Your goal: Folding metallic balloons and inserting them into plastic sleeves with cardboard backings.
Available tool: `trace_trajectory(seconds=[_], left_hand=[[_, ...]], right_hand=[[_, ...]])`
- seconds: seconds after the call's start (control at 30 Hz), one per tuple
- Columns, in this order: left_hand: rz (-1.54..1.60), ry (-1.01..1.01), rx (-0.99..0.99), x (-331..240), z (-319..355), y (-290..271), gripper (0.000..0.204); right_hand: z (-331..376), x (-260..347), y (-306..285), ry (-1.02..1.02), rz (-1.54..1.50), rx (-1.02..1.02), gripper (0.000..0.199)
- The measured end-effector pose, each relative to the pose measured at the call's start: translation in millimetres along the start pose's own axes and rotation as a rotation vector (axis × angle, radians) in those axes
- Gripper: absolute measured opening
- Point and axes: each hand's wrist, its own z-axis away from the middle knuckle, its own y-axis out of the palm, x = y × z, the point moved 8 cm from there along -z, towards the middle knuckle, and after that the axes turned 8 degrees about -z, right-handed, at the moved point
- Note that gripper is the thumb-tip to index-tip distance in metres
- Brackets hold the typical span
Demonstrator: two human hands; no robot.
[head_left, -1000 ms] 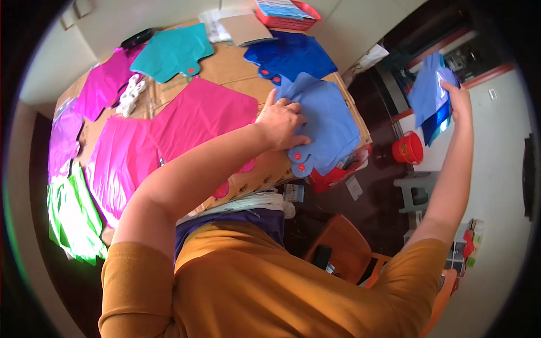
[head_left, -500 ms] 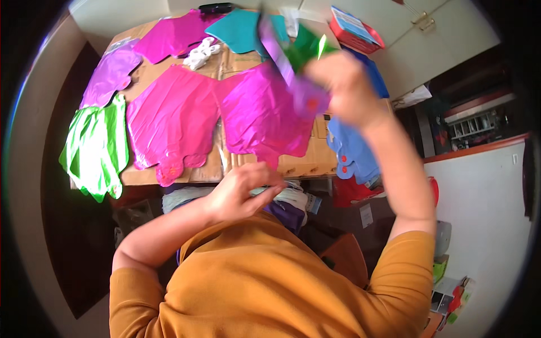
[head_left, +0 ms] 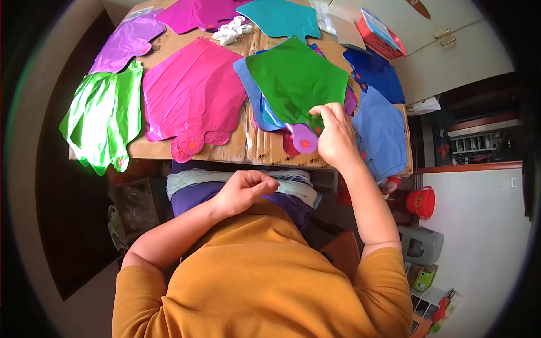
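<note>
My right hand [head_left: 337,138] is over the lower right edge of a flat green foil balloon [head_left: 298,81], fingers bent and apart. That balloon tops a loose stack, with a blue foil balloon [head_left: 248,79] and a purple foil tab [head_left: 305,138] showing from under it. A smooth pink foil balloon [head_left: 191,93] lies to the left of the stack. In front of my body, off the table edge, my left hand [head_left: 245,191] is closed with thumb and forefinger pressed together. Whatever those fingertips hold, if anything, is too small to make out.
More flat foil balloons border the cardboard-covered table: shiny light green [head_left: 107,115], lilac [head_left: 127,42], teal [head_left: 282,19] and blue [head_left: 380,129]. A bunch of white ribbon rolls [head_left: 232,31] sits at the back. A red basket [head_left: 383,36] stands back right, a red bucket [head_left: 421,203] below.
My right hand has come down and nearer, and the green and purple foil it was carrying now lies on the table over the magenta balloon. My left hand stays pinched.
</note>
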Motion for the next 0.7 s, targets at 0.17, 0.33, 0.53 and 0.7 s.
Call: trace_trajectory(seconds=[0.17,0.33,0.53,0.7], left_hand=[[0.231,-0.082,0.033,3.2,-11.4,6.0,0.032],[0.615,-0.043,0.254,-9.4,-12.3,22.3,0.046],[0.748,-0.093,0.337,-17.9,-14.8,39.2,0.063],[0.705,-0.157,0.310,-10.3,-14.1,35.8,0.059]], right_hand=[[-11.7,-3.7,2.6,-0.075,-0.305,0.094,0.020],[-5.0,15.6,-25.4,0.129,-0.716,0.096,0.018],[18.8,24.5,-34.9,-0.013,-0.245,-0.075,0.015],[20.6,40.8,-8.9,-0.187,-0.001,-0.160,0.021]])
